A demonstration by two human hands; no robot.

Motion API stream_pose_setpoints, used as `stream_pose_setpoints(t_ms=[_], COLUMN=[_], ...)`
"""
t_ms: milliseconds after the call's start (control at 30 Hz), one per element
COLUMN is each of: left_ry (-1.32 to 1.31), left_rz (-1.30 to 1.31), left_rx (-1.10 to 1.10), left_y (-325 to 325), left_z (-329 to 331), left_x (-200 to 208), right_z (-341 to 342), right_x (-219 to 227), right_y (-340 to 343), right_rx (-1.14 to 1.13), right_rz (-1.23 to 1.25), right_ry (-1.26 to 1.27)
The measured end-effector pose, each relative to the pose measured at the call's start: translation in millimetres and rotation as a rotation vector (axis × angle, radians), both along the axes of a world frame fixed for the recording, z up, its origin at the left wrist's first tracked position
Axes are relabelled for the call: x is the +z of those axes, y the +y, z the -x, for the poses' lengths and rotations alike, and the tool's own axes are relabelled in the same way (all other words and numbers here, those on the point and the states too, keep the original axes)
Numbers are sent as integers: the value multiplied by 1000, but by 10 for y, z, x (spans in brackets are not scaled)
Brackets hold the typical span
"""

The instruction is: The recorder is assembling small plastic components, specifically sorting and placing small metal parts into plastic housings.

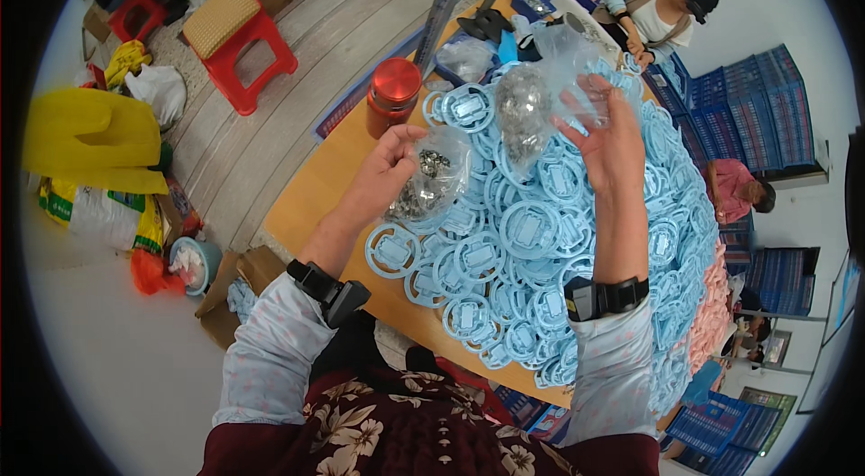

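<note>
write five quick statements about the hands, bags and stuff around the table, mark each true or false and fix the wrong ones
1. The left hand is at a clear bag with shiny metal pieces in it. True.
2. The right hand wears a glove. False: the right hand is bare.
3. The heaped ring-shaped pieces are dark green. False: the ring-shaped pieces are light blue.
4. A red-lidded container stands on the table, close to the left hand. True.
5. The red stool stands on the table. False: the red stool stands on the floor.
</note>
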State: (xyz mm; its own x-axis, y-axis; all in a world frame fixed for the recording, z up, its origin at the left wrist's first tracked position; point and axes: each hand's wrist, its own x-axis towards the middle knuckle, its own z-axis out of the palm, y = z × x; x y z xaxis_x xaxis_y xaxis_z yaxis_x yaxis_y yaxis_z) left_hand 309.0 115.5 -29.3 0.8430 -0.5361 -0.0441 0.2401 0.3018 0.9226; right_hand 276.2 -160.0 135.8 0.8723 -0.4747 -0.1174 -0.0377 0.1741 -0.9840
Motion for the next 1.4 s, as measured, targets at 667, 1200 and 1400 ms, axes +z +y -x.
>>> stream_pose_setpoints(t_ms=[667,1200,1400], left_ry=[-83,64,448], left_rz=[-328,-228,34], left_rx=[209,32,-474], left_y=[-81,119,124], left_z=[268,842,1147], left_x=[14,223,251], right_z=[1386,2163,2230], right_x=[242,383,373], right_y=[-52,385,601], right_rx=[-52,15,106], right_rz=[-10,-85,-128], right_ry=[45,101,130])
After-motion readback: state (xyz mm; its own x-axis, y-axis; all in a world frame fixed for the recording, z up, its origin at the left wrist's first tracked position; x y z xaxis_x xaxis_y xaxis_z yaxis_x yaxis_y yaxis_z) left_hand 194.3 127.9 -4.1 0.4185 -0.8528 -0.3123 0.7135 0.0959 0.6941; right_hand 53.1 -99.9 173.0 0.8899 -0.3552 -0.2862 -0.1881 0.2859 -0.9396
